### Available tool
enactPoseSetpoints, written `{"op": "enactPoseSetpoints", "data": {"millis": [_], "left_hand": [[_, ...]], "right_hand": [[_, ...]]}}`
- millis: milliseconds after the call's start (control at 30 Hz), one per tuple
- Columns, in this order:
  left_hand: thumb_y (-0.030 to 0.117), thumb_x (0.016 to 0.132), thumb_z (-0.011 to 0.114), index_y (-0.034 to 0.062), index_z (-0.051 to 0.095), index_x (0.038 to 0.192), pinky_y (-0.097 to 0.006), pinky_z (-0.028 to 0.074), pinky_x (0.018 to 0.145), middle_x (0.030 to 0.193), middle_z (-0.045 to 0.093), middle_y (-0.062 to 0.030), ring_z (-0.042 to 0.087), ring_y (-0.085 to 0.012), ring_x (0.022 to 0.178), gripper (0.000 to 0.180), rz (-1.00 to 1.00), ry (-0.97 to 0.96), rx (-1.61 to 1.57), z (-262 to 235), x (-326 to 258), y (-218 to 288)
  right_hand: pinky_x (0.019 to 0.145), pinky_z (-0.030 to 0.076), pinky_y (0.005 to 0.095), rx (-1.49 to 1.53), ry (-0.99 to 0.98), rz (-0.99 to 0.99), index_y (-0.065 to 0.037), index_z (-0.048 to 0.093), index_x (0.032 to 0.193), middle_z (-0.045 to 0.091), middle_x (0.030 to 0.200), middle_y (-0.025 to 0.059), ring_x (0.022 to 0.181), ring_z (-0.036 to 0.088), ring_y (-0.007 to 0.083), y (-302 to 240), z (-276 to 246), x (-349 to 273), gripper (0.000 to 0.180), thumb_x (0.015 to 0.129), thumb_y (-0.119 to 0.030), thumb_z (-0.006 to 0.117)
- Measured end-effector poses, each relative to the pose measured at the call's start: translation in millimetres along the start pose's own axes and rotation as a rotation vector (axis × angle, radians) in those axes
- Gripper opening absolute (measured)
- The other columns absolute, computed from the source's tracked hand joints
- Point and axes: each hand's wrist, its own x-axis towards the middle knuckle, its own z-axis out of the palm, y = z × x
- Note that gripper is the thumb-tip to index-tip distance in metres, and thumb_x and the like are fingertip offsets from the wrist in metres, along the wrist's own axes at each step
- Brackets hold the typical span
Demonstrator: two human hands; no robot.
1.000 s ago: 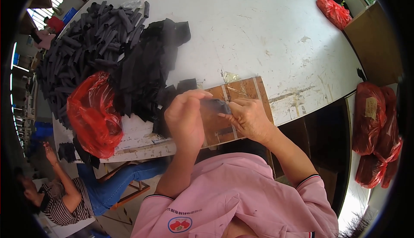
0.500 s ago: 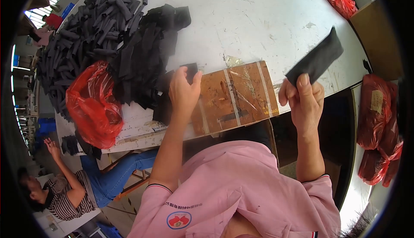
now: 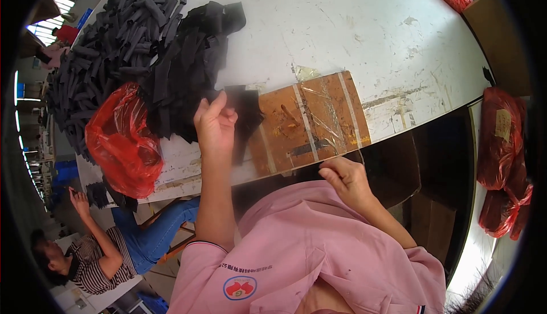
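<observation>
Over the near edge of the black fabric pieces (image 3: 194, 52), my left hand (image 3: 215, 125) is raised with its fingers curled together. What they hold, if anything, I cannot make out. Right beside it, several flat black fabric pieces (image 3: 248, 109) lie overlapping the left side of a brown board (image 3: 330, 106) with pale tape strips. My right hand (image 3: 348, 182) is closed just off the table's front edge, below the board's near right corner. No fabric shows in its fingers.
A large heap of rolled dark grey fabric pieces (image 3: 102, 75) covers the white table's (image 3: 296, 18) left. A red plastic bag (image 3: 125, 149) sits before it. Red bags (image 3: 501, 143) and a cardboard box (image 3: 498, 40) stand right. A seated person (image 3: 97, 251) is at lower left.
My right hand has come down and left to the board's front edge, and the black fabric strip it held is out of sight. My left hand has shifted left and its fingers have closed.
</observation>
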Motion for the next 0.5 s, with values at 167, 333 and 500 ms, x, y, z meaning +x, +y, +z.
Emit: {"op": "enactPoseSetpoints", "data": {"millis": [167,333,500], "left_hand": [[0.011,0.082,0.055,0.003,0.057,0.087,-0.02,0.04,0.047,0.077,0.059,-0.0063,0.048,-0.0091,0.055,0.009,-0.369,0.071,-0.408,-5,-52,-6],[0.017,0.084,0.052,0.0029,0.055,0.087,-0.022,0.046,0.057,0.072,0.055,-0.0034,0.053,-0.0095,0.063,0.015,-0.572,0.018,-0.532,15,-90,-21],[0.02,0.087,0.048,0.0044,0.051,0.089,-0.026,0.045,0.065,0.079,0.056,-0.0029,0.052,-0.0101,0.072,0.016,-0.513,-0.298,-0.812,8,-96,-51]], "right_hand": [[0.065,0.046,0.0309,0.381,-0.005,0.016,0.0,0.049,0.106,0.053,0.094,0.0136,0.08,0.055,0.0226,-49,43,47,0.045,0.071,-0.02,0.068],[0.062,0.046,0.0295,0.26,0.194,-0.14,-0.001,0.056,0.096,0.055,0.086,0.0122,0.076,0.055,0.0219,-45,70,56,0.03,0.069,-0.01,0.067],[0.049,0.042,0.0287,0.321,0.232,0.045,0.0,0.06,0.075,0.054,0.066,0.0093,0.056,0.053,0.0213,-36,64,53,0.009,0.068,-0.002,0.064]]}}
